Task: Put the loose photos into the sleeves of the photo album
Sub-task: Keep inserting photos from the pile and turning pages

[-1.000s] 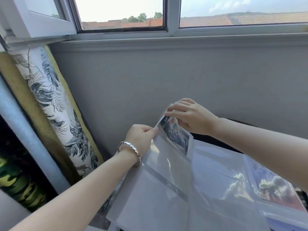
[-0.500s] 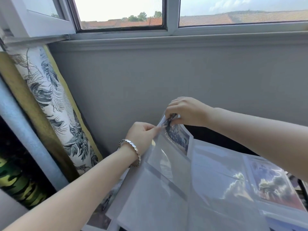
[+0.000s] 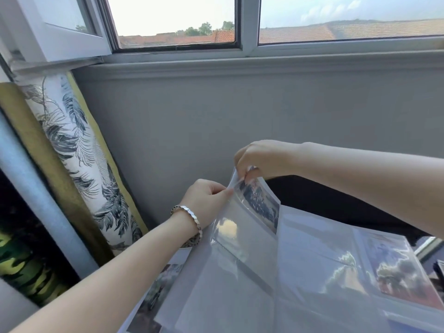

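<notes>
The photo (image 3: 260,203) sits in the top sleeve (image 3: 242,227) of the left page of the photo album (image 3: 312,255), mostly inserted, with its upper corner at the sleeve mouth. Its long axis runs from 11 o'clock to 5 o'clock. The right hand (image 3: 262,157) is at 12 o'clock of the photo and is the nearer hand. Its grip is a closed pinch on that upper corner; whether it holds photo, film or both cannot be told. The left hand (image 3: 206,200), at 8 o'clock of that pinch, pinches the sleeve's left edge with fingers curled. The seating push likely runs toward 5 o'clock. The right forearm enters from 3 o'clock, wrist bent downward. Loose photos (image 3: 158,289) lie at 7 o'clock
</notes>
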{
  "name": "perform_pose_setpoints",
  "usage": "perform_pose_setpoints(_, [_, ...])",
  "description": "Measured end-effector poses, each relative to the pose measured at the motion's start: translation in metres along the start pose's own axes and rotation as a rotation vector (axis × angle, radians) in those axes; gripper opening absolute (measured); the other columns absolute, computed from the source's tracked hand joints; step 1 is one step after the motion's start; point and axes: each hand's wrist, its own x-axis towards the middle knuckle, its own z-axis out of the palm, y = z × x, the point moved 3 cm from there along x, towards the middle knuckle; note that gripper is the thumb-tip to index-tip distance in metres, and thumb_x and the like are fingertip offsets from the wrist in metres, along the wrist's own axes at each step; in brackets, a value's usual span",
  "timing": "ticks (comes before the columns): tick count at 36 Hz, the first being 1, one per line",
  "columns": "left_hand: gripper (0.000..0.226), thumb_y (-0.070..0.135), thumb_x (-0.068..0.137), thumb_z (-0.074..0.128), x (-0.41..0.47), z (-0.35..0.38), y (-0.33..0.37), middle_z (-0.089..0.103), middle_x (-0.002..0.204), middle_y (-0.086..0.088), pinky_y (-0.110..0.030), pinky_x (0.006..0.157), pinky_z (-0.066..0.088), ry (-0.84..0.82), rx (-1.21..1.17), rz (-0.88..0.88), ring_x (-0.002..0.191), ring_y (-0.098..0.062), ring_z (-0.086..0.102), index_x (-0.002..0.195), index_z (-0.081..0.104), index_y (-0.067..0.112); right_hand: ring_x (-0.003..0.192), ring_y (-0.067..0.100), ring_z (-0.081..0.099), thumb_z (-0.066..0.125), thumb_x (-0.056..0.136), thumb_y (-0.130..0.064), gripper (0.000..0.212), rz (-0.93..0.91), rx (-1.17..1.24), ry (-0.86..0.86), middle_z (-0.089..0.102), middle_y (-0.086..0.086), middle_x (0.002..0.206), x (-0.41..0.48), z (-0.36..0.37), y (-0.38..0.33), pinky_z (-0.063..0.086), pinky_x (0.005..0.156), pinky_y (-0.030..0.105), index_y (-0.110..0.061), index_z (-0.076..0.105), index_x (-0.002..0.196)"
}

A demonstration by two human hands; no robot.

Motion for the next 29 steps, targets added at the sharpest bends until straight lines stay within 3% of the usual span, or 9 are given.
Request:
perform_pose_setpoints(2, [0.021,0.028,0.087,0.059,0.0,0.001,-0.001,0.04,0.065,-0.008,-0.026,0.059,0.026,-0.001,0.004,-0.001,0.061,-0.015,0.033,0.071,0.055,0.015,0.091,0.013,0.056,0.069,0.083,-0.021,0.012,-0.001,0.016,0.003,0.057,-0.01,0.093,0.002,0.001,0.0,0.041,0.077,0.025,-0.018,0.073,0.094])
perform_pose_setpoints(7, [0.029,0.043,0.069,0.049,0.0,0.001,-0.001,0.042,0.065,-0.007,-0.027,0.06,0.029,0.008,-0.002,-0.001,0.062,-0.014,0.036,0.07,0.054,0.015,0.087,0.015,0.061,0.07,0.082,-0.021,0.01,0.033,0.033,-0.012,0.066,-0.009,0.089,0.003,0.009,0.0,0.049,0.08,0.038,-0.023,0.075,0.09])
perform_pose_setpoints(10, [0.027,0.043,0.069,0.048,-0.001,0.002,-0.003,0.039,0.066,-0.006,-0.027,0.06,0.026,0.021,0.009,0.001,0.062,-0.013,0.034,0.07,0.051,0.017,0.088,0.014,0.061,0.068,0.082,-0.022,0.011,0.03,0.027,-0.002,0.066,-0.01,0.088,-0.001,0.009,-0.003,0.049,0.079,0.036,-0.026,0.073,0.091])
perform_pose_setpoints(14, [0.024,0.041,0.069,0.049,-0.001,0.0,-0.002,0.039,0.066,-0.006,-0.027,0.06,0.027,0.036,-0.002,0.016,0.062,-0.013,0.033,0.07,0.051,0.017,0.093,0.014,0.055,0.067,0.083,-0.02,0.012,-0.002,0.037,0.101,0.062,-0.006,0.098,-0.007,0.005,-0.007,0.042,0.08,0.029,-0.017,0.069,0.095])
perform_pose_setpoints(19, [0.029,0.046,0.069,0.046,-0.004,0.0,-0.001,0.04,0.067,-0.005,-0.026,0.06,0.025,0.022,0.046,0.011,0.063,-0.012,0.034,0.071,0.05,0.018,0.088,0.019,0.059,0.068,0.082,-0.018,0.007,-0.029,0.038,0.119,0.063,-0.005,0.09,-0.01,0.009,-0.01,0.044,0.083,0.035,-0.014,0.069,0.088])
perform_pose_setpoints(21, [0.03,0.047,0.073,0.049,-0.005,-0.001,-0.001,0.04,0.067,-0.006,-0.026,0.059,0.024,0.02,0.059,0.012,0.062,-0.013,0.033,0.071,0.05,0.017,0.088,0.019,0.059,0.065,0.083,-0.018,0.005,-0.04,-0.014,0.101,0.065,-0.004,0.09,-0.01,0.008,-0.011,0.042,0.088,0.037,-0.015,0.068,0.086])
perform_pose_setpoints(25, [0.027,0.031,0.092,0.053,-0.006,-0.003,0.0,0.037,0.065,-0.009,-0.027,0.056,0.021,0.03,0.175,0.04,0.06,-0.016,0.03,0.071,0.05,0.015,0.101,0.016,0.054,0.058,0.09,-0.023,0.012,-0.043,-0.142,0.091,0.065,-0.005,0.099,-0.009,0.006,-0.017,0.03,0.096,0.024,-0.016,0.065,0.096])
perform_pose_setpoints(29, [0.034,0.031,0.093,0.051,-0.008,-0.008,0.005,0.047,0.065,-0.015,-0.031,0.056,0.03,0.04,0.326,0.033,0.062,-0.021,0.038,0.069,0.059,0.009,0.111,0.02,0.051,0.059,0.09,-0.021,0.018,-0.05,-0.098,0.204,0.066,0.0,0.106,-0.022,0.007,-0.022,0.028,0.1,0.028,-0.013,0.063,0.106])
